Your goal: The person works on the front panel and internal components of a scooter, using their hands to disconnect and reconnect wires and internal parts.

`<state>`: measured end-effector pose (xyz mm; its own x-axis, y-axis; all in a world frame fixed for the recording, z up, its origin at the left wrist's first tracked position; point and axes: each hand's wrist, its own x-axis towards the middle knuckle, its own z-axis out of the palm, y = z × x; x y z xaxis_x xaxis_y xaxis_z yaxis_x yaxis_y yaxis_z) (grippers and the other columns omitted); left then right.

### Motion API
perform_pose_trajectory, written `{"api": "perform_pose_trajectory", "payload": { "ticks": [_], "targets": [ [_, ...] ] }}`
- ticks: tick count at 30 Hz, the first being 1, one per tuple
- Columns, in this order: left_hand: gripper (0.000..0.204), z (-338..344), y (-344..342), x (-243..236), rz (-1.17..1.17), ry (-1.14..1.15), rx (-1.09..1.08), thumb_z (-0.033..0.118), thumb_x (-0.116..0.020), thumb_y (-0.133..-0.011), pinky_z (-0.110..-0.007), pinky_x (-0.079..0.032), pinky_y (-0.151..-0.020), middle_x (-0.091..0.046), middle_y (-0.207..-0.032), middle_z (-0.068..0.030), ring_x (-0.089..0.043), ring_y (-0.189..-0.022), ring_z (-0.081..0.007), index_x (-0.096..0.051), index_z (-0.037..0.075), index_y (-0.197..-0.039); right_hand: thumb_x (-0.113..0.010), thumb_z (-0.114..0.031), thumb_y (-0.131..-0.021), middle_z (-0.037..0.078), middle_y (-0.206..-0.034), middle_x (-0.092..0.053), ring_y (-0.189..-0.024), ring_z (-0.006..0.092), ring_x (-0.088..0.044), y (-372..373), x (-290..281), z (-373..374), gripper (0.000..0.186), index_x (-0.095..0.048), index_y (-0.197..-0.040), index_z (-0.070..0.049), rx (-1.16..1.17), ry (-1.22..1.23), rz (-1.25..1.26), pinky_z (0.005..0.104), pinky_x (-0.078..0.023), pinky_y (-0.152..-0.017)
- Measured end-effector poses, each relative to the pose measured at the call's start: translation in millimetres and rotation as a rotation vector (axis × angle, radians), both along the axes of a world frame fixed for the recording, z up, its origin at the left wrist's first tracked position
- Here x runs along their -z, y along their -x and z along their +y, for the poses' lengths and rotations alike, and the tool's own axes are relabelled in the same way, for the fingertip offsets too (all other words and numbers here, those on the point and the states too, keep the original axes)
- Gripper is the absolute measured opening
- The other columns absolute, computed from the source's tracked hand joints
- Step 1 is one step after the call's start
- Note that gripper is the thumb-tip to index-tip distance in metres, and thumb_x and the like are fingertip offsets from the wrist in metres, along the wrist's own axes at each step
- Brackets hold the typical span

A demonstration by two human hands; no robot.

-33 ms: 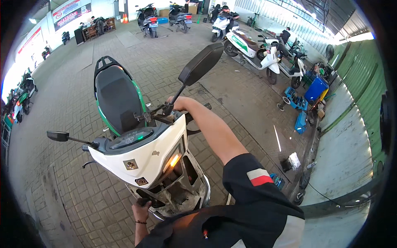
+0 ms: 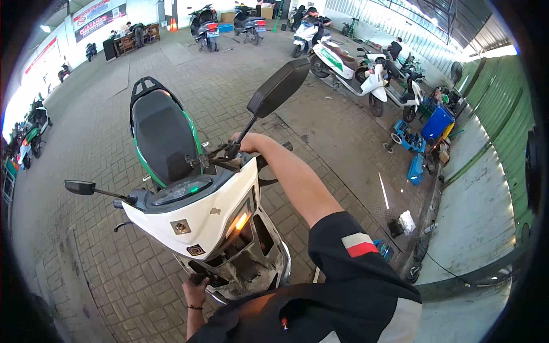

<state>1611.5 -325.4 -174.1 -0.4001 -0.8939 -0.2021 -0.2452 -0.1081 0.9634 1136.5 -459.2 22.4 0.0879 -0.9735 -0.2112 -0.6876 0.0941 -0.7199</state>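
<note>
A white scooter (image 2: 154,222) with a green-edged black seat (image 2: 163,128) stands facing me, its front lower panel off and the dirty inner frame (image 2: 249,268) exposed. An orange lamp (image 2: 241,222) glows on its front, and the dashboard (image 2: 183,190) shows a green light. My right hand (image 2: 246,144) reaches over to the handlebar beside the mirror (image 2: 278,88); its fingers look curled there, though cowl and mirror stem hide most of them. Low at the scooter's front, my left hand (image 2: 195,293) is closed around a small dark thing (image 2: 198,279) that I cannot make out.
Parked scooters (image 2: 349,68) stand at the back right and far back. Blue tool trays (image 2: 416,168) and a blue bin (image 2: 438,121) line the right wall. A second mirror (image 2: 80,187) sticks out left. People sit at a desk (image 2: 124,44) far back.
</note>
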Motion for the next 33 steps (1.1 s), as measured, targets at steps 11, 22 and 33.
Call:
{"api": "perform_pose_trajectory", "payload": {
  "ticks": [11, 22, 33],
  "targets": [
    [0.019, 2, -31, 17, 0.049, -0.264, -0.026, -0.001, -0.064, -0.071, -0.027, -0.049, -0.056, -0.063, -0.073, -0.0131, -0.061, -0.061, -0.0164, -0.059, -0.010, -0.087, -0.067, -0.018, -0.065, 0.006, -0.069, -0.061, -0.061, 0.0143, -0.055, 7, 6, -5, 0.027, -0.066, -0.089, -0.005, -0.039, 0.088, 0.199, 0.0314, -0.043, -0.050],
    [0.016, 2, -31, 3, 0.020, -0.304, -0.066, -0.002, -0.064, -0.070, -0.028, -0.050, -0.055, -0.063, -0.072, -0.0117, -0.060, -0.060, -0.0184, -0.062, -0.008, -0.085, -0.068, -0.015, -0.064, 0.010, -0.078, -0.065, -0.065, 0.0189, -0.057, 14, 16, -15, 0.026, -0.067, -0.089, -0.008, -0.227, 0.238, 0.360, 0.0336, -0.046, -0.059],
    [0.016, 3, -31, -6, 0.033, -0.280, -0.034, 0.002, -0.063, -0.072, -0.026, -0.047, -0.055, -0.062, -0.071, -0.0101, -0.058, -0.059, -0.0160, -0.061, -0.007, -0.085, -0.066, -0.016, -0.065, 0.007, -0.076, -0.064, -0.065, 0.0161, -0.055, -8, -11, 4, 0.028, -0.066, -0.091, -0.006, -0.014, 0.108, 0.155, 0.0342, -0.043, -0.055]
  ]
}}
